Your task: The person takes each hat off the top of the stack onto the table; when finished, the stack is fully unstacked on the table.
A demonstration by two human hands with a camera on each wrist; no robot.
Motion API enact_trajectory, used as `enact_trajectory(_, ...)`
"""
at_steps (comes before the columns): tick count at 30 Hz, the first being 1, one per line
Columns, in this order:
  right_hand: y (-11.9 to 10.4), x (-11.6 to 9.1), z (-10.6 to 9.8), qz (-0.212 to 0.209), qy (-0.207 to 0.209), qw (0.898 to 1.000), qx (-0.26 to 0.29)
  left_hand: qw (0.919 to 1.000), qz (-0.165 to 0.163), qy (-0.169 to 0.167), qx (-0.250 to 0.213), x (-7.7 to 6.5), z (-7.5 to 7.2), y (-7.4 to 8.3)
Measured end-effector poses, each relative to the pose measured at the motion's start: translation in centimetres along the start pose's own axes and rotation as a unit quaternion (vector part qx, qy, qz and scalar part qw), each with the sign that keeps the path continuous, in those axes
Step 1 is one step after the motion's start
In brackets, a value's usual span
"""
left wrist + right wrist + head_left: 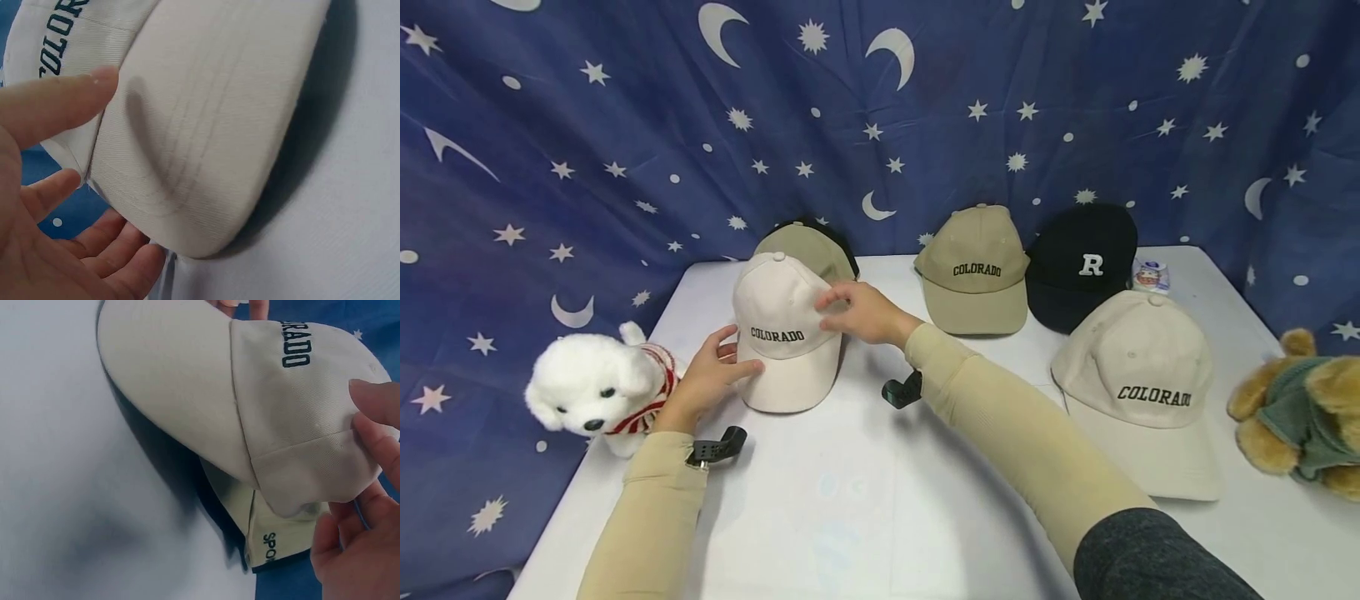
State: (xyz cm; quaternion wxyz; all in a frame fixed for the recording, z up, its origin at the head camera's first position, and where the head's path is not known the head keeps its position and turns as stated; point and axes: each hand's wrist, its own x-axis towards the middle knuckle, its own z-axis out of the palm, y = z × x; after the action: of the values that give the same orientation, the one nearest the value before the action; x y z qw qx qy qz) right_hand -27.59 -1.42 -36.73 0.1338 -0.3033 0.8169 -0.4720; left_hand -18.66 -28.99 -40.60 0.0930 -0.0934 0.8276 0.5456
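A cream baseball cap [782, 304] lettered COLORADO stands on the white table at the back left, its brim toward me. My left hand [711, 375] is at its left side. In the left wrist view the thumb [103, 84] hovers over the brim, casting a shadow, while the other fingers lie along the brim's side edge. On the opposite side, my right hand [868, 312] touches the crown with loosely bent fingers; thumb and forefinger lie against its panel in the right wrist view. Behind it an olive cap with a dark edge [808, 246] is partly hidden.
An olive COLORADO cap [977, 271], a black cap with an R [1063, 271] and a second cream cap [1142, 367] stand at the right. A white plush dog [583, 379] sits left, a brown plush toy [1270, 408] right. Star-patterned blue cloth [850, 158] hangs behind.
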Motion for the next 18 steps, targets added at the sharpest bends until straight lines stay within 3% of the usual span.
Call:
enact_trajectory(9, -0.2, -1.6, -1.0, -0.016, 0.015, 1.0, -0.022, 0.9999, 0.005, 0.004, 0.01, -1.1, 0.6, 0.9)
enact_trajectory(18, -1.0, -3.8, -2.7, -0.055, 0.051, 0.997, -0.004, 0.9985, 0.044, -0.007, 0.031, -2.5, 1.4, 2.6)
